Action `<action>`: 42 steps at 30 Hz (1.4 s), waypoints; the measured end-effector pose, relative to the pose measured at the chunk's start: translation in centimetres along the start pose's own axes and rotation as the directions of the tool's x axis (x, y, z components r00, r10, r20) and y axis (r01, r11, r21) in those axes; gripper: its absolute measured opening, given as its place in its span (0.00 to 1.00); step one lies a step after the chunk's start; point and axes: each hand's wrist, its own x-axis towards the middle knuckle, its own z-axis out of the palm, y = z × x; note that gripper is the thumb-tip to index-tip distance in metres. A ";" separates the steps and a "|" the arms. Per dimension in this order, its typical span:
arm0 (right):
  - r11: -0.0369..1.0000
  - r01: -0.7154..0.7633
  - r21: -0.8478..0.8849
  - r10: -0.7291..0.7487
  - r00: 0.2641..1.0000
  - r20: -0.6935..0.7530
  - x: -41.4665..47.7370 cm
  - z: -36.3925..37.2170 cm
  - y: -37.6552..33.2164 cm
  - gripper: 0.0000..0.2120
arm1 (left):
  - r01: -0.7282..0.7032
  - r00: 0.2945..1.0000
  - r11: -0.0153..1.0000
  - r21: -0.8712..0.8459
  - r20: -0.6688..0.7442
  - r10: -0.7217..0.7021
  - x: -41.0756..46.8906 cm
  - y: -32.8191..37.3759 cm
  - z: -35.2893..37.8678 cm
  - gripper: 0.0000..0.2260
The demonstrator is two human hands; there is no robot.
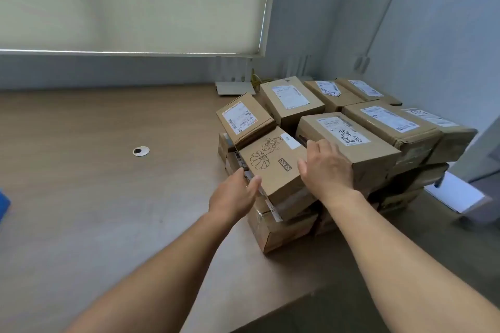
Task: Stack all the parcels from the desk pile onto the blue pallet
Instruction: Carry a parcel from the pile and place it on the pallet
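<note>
Bare forearms enter from the bottom edge, reaching to the pile. Left hand (232, 194) is at the near-left edge of the flower parcel (270, 162), a brown cardboard box with a black line-drawn flower and a POP MART print on its top. Thumb lies over the top edge; the other fingers are hidden down the left side. Grasping. Right hand (324, 167) is at the parcel's right edge: thumb on the top face, fingers (315, 144) reaching into the gap beside the neighbour, tips hidden. Grasping as well. Flower parcel sits on top of the front-left corner of the stack of brown cardboard parcels (378, 127), skewed, one corner pointing toward the camera. Top face looks near square, so its long axis cannot be told; POP MART lettering runs along the right edge, away from the camera. Touching at the rear-left is a tilted labelled parcel (244, 119); just beside it on the right is a taller handwritten-label parcel (349, 138), close against the right hand. Stack rests on a wood-tone desk surface (94, 184) with a round white cable grommet (141, 151). Cream roller blind (130, 3) behind. Blue shape (3, 205) at the far left edge, cut off, unidentifiable.
</note>
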 end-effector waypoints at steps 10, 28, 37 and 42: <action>0.959 -0.170 0.226 0.116 0.966 0.232 2.2 2.1 1.7 0.18 | 0.400 0.912 0.792 -0.461 0.283 -0.296 1.3 1.6 3.8 0.18; 0.771 -0.149 0.619 0.009 0.975 0.224 -3.8 2.6 0.9 0.12 | 0.278 0.950 0.770 -0.574 0.047 -0.308 -5.4 1.5 2.8 0.11; 0.518 -0.103 0.849 -0.214 0.945 0.245 -7.0 3.5 -2.8 0.20 | 0.245 0.908 0.801 -0.547 -0.161 -0.388 -11.3 -0.9 0.7 0.22; 0.436 -0.058 0.898 -0.308 0.928 0.209 -8.2 2.8 -5.2 0.21 | 0.221 0.871 0.787 -0.576 -0.247 -0.425 -14.1 -2.3 -0.9 0.25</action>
